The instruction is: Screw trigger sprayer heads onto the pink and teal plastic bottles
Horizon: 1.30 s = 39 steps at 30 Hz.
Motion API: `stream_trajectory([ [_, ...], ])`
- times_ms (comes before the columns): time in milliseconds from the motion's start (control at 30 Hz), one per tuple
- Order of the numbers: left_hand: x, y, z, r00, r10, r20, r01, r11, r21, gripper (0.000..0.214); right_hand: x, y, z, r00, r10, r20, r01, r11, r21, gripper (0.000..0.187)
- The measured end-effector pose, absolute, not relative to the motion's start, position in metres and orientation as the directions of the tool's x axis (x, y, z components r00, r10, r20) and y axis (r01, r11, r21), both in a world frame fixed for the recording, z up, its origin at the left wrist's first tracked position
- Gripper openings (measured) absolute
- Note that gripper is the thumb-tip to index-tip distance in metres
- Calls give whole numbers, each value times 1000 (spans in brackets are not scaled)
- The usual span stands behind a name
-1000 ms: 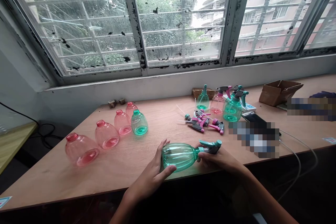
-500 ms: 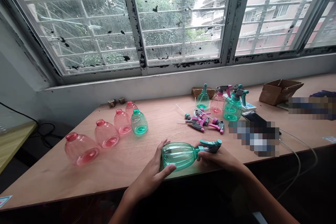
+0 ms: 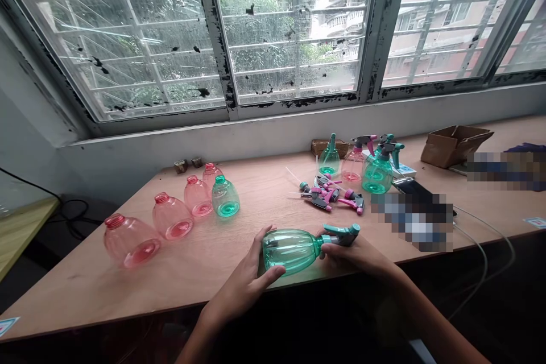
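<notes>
A green spray bottle (image 3: 292, 251) lies sideways between my hands above the table's front edge, its spray head pointing right. My left hand (image 3: 251, 276) is closed around the bottle's base, thumb along the near side. At the neck, my right hand (image 3: 352, 253) grips the green and grey spray head (image 3: 341, 235); some of its fingers are hidden behind it. Beyond my hands lies a pile of loose pink and grey spray heads (image 3: 326, 193) with thin tubes. To the left stand several pink bottles (image 3: 173, 216) without heads and a headless green bottle (image 3: 226, 196).
Bottles with heads fitted, including a pink spray bottle (image 3: 353, 164) and a green spray bottle (image 3: 377, 175), stand at the back right. Near them are a black phone (image 3: 420, 196), cables (image 3: 478, 247) and an open cardboard box (image 3: 454, 147). A window (image 3: 294, 28) runs behind the table (image 3: 179, 273).
The view has shifted very slightly. Both hands keep the same hold on the green spray bottle, and the things on the table stay where they were.
</notes>
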<state>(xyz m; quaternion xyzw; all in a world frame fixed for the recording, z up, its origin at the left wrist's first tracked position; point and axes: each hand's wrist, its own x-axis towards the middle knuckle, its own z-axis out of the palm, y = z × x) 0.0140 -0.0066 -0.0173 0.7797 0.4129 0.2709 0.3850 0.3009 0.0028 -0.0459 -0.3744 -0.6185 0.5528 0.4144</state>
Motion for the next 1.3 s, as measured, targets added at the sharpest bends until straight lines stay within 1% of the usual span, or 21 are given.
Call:
stream_trajectory([
  [900, 15, -6, -20, 501, 857, 116, 436, -366, 822, 70, 302, 1, -44, -351, 933, 75, 16, 86, -996, 41],
  [1300, 14, -5, -20, 512, 851, 115, 431, -370, 823, 70, 302, 1, -44, -357, 930, 85, 10, 95, -995, 38],
])
